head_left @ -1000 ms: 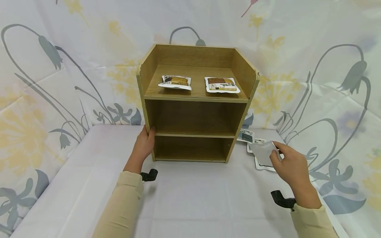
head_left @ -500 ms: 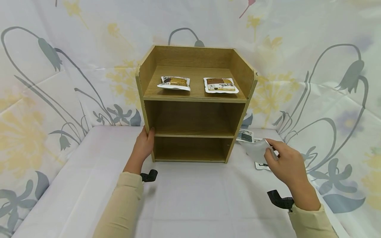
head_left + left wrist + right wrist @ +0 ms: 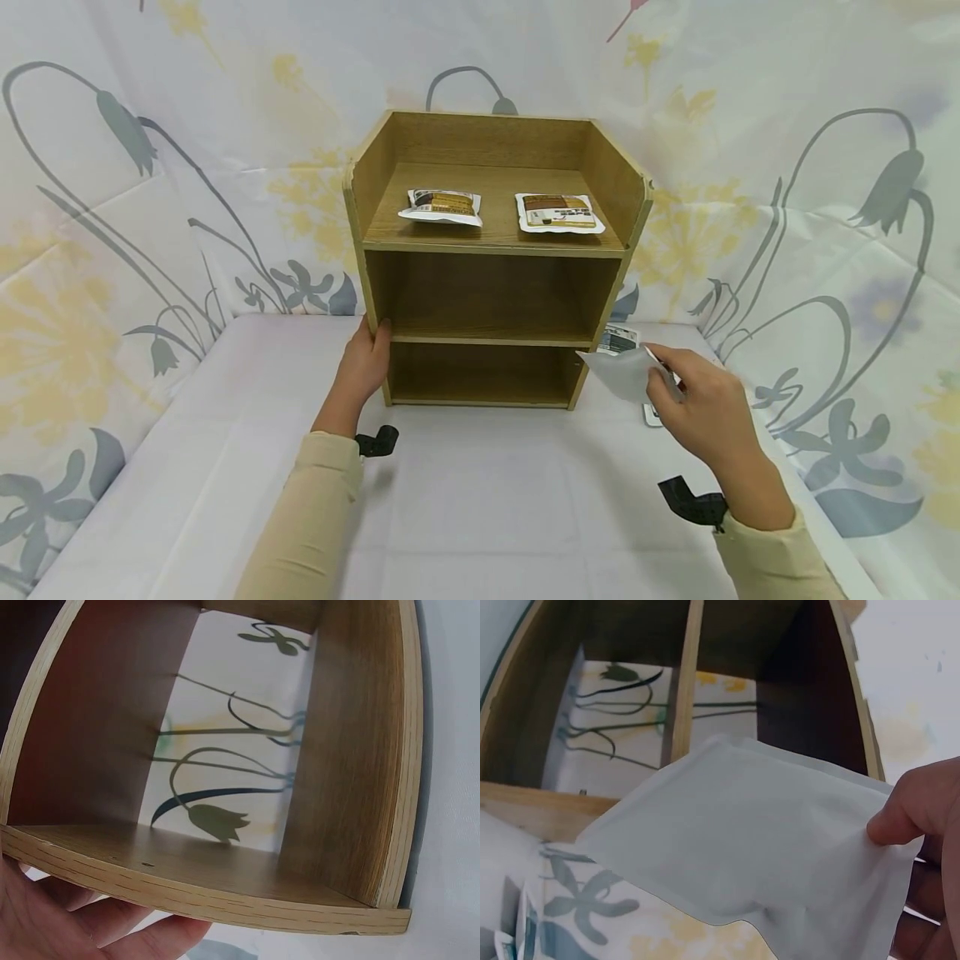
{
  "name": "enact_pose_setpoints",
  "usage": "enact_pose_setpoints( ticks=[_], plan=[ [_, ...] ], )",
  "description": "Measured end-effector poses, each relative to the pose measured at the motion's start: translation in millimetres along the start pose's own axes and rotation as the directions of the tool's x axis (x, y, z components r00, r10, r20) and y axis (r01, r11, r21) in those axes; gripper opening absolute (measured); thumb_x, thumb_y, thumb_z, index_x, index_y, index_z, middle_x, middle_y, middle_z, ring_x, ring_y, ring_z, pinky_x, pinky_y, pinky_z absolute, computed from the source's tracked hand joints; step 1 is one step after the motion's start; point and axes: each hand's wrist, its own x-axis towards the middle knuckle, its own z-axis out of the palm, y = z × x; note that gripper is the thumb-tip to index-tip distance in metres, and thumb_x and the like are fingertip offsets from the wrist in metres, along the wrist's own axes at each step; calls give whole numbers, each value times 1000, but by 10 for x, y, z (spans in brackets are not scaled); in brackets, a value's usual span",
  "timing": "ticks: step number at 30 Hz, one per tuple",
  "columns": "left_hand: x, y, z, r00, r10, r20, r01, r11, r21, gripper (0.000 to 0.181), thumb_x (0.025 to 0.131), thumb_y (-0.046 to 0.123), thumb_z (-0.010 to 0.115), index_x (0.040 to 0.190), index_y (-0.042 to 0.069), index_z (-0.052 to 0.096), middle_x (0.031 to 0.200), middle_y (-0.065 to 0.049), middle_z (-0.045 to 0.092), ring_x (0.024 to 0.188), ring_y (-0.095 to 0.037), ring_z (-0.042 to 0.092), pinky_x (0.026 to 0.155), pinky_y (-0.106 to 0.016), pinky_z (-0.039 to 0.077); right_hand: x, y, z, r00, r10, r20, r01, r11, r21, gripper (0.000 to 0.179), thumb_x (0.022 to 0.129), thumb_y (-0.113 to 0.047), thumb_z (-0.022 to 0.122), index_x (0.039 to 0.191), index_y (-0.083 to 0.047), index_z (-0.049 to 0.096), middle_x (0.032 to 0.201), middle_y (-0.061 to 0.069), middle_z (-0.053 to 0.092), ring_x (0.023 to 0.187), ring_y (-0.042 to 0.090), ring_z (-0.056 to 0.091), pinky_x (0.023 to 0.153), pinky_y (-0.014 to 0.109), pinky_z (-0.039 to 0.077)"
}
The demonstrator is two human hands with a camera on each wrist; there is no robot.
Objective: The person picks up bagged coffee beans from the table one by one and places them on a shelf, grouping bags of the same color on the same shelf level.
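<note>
Just right of the wooden shelf [image 3: 487, 296], the right hand [image 3: 701, 408] pinches a flat, plain grey packet [image 3: 618, 372] by one edge, nearer the shelf than a second ago. The left hand [image 3: 363, 362] grips the shelf's left side.

Atop the three-tiered brown wooden shelf unit [image 3: 491, 341], a puffy white-and-gold packet [image 3: 442, 207] lay left of a flat white-and-brown packet [image 3: 559, 214]. Right of the unit, a dark-labelled white packet [image 3: 618, 338] lay behind a flat grey pouch [image 3: 621, 374].
</note>
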Motion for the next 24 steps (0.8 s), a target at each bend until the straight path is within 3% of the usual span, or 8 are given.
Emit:
enact_pose_setpoints(
  ticks=[11, 24],
  plan=[
    [5, -27, 5, 1000, -5, 14, 6, 1000, -16, 66, 103, 51, 21, 154, 10, 18, 151, -24, 37, 135, -42, 41, 108, -57, 35, 145, -147, 58, 997, -75, -1, 75, 994, 85, 30, 84, -8, 56, 109, -6, 72, 83, 3, 69, 62, 9, 50, 55, 24, 40],
    [-23, 15, -10, 1000, 2, 8, -2, 1000, -8, 64, 103, 49, 21, 154, 10, 18, 150, -24, 37, 134, -42, 42, 108, -57, 36, 385, -331, 142, 983, -178, -48, 183, 972, 150, 30, 86, -7, 56, 111, -5, 72, 94, 9, 74, 70, 17, 63, 57, 30, 45]
  ],
)
